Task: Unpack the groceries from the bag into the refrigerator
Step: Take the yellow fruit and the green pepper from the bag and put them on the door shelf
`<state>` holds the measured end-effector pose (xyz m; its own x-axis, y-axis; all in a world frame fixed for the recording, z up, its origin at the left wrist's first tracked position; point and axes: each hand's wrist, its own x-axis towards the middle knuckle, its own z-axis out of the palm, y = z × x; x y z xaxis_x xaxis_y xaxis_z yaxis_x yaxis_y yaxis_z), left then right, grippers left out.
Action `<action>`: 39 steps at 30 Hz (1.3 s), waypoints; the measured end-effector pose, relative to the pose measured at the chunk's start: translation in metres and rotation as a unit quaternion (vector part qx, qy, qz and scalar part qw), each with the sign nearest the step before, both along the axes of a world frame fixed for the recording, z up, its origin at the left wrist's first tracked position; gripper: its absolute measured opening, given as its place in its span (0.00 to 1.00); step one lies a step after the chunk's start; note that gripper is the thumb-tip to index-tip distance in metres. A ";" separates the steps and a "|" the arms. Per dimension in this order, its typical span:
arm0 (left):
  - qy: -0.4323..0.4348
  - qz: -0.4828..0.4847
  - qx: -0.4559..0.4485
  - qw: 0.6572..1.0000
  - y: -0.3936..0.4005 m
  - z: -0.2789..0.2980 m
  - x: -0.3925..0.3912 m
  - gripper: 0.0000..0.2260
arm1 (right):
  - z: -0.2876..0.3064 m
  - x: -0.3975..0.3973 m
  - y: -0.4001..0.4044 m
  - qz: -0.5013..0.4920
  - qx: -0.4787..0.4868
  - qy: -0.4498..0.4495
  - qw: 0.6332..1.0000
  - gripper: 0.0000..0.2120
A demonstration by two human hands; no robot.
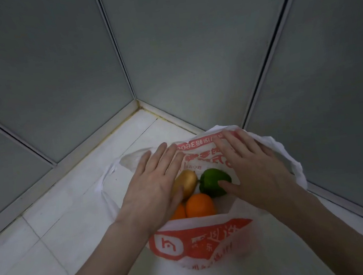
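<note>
Our left hand (152, 186) and right hand (245, 166) press flat-fingered on the bag (202, 244) in a grey-panelled corner (137, 101); digits "360" readable.

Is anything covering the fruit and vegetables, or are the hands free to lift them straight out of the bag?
Nothing visible covers them. The bag lies spread open, and the left hand and right hand already rest beside the potato, green pepper and oranges.

White tiled countertop surface (57, 232) with thin grout lines, meeting in a corner. Grey frosted glass panels (176, 46) in pale metal frames (116, 44) on both sides. Yellowish sealant staining (142, 107) along the corner joint.
</note>
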<state>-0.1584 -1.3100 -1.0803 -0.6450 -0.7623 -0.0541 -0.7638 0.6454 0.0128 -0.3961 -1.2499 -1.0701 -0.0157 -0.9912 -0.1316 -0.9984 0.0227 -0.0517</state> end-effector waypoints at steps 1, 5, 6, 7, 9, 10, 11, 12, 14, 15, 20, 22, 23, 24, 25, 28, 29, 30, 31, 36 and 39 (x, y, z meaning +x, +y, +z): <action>-0.013 0.003 -0.004 1.000 -0.005 -0.003 0.000 0.35 | -0.002 -0.002 -0.003 -0.003 0.000 0.001 1.000 0.46; -0.041 0.037 -0.031 0.998 -0.021 -0.004 -0.003 0.34 | -0.004 0.001 -0.015 -0.003 -0.018 -0.001 1.000 0.45; -0.037 0.043 -0.034 0.998 -0.023 -0.003 -0.004 0.35 | -0.003 0.003 -0.017 -0.002 -0.024 -0.005 1.000 0.44; -0.031 0.047 -0.034 0.998 -0.024 -0.001 -0.006 0.35 | -0.002 0.006 -0.018 0.001 -0.032 -0.010 0.999 0.42; -0.023 0.043 -0.022 0.999 -0.021 0.004 -0.011 0.34 | 0.000 0.013 -0.017 0.007 -0.031 -0.034 0.999 0.39; -0.021 0.037 -0.013 0.999 -0.018 0.004 -0.013 0.33 | -0.001 0.017 -0.016 0.010 -0.020 -0.053 0.998 0.36; -0.018 0.031 0.001 0.999 -0.015 0.004 -0.017 0.32 | -0.002 0.020 -0.016 0.013 -0.006 -0.071 0.997 0.34; -0.014 0.028 0.016 0.999 -0.012 0.006 -0.021 0.31 | -0.004 0.024 -0.016 0.019 0.008 -0.083 0.996 0.33; -0.009 0.018 0.036 0.999 -0.008 0.007 -0.028 0.29 | -0.010 0.029 -0.016 0.029 0.025 -0.093 0.995 0.31; -0.012 0.012 0.041 0.999 -0.007 0.005 -0.032 0.28 | -0.012 0.030 -0.016 0.030 0.038 -0.087 0.995 0.30; -0.057 0.008 0.048 0.997 -0.010 -0.021 -0.051 0.19 | -0.029 0.031 -0.019 0.017 0.089 -0.036 0.995 0.24; -0.098 0.023 0.064 0.993 -0.010 -0.032 -0.060 0.17 | -0.038 0.029 -0.023 0.005 0.107 -0.022 0.994 0.20; -0.112 0.035 0.073 0.990 -0.010 -0.037 -0.064 0.17 | -0.042 0.029 -0.025 0.002 0.118 -0.016 0.993 0.19; -0.122 0.048 0.078 0.988 -0.011 -0.041 -0.068 0.16 | -0.046 0.029 -0.027 0.003 0.124 -0.010 0.992 0.19; -0.130 0.061 0.080 0.986 -0.012 -0.044 -0.072 0.16 | -0.049 0.030 -0.030 0.007 0.126 -0.003 0.992 0.18; -0.142 0.095 0.080 0.982 -0.017 -0.054 -0.078 0.16 | -0.058 0.032 -0.036 0.009 0.127 0.009 0.992 0.19; -0.141 0.104 0.080 0.981 -0.018 -0.057 -0.079 0.16 | -0.061 0.032 -0.037 0.007 0.129 0.010 0.992 0.19; -0.139 0.111 0.083 0.981 -0.019 -0.060 -0.080 0.16 | -0.064 0.032 -0.038 0.003 0.131 0.010 0.991 0.20; -0.136 0.116 0.084 0.980 -0.019 -0.062 -0.081 0.16 | -0.066 0.033 -0.038 -0.002 0.130 0.010 0.991 0.22; -0.128 0.130 0.076 0.980 -0.024 -0.068 -0.083 0.18 | -0.071 0.032 -0.042 -0.018 0.129 0.007 0.991 0.28; -0.107 0.138 0.088 0.981 -0.026 -0.070 -0.082 0.17 | -0.070 0.031 -0.042 -0.023 0.131 0.002 0.991 0.31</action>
<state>-0.2399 -1.3360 -1.1505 -0.3740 -0.8730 -0.3130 -0.9067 0.4151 -0.0742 -0.3656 -1.2923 -1.1402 -0.0607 -0.9216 -0.3833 -0.9962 0.0801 -0.0348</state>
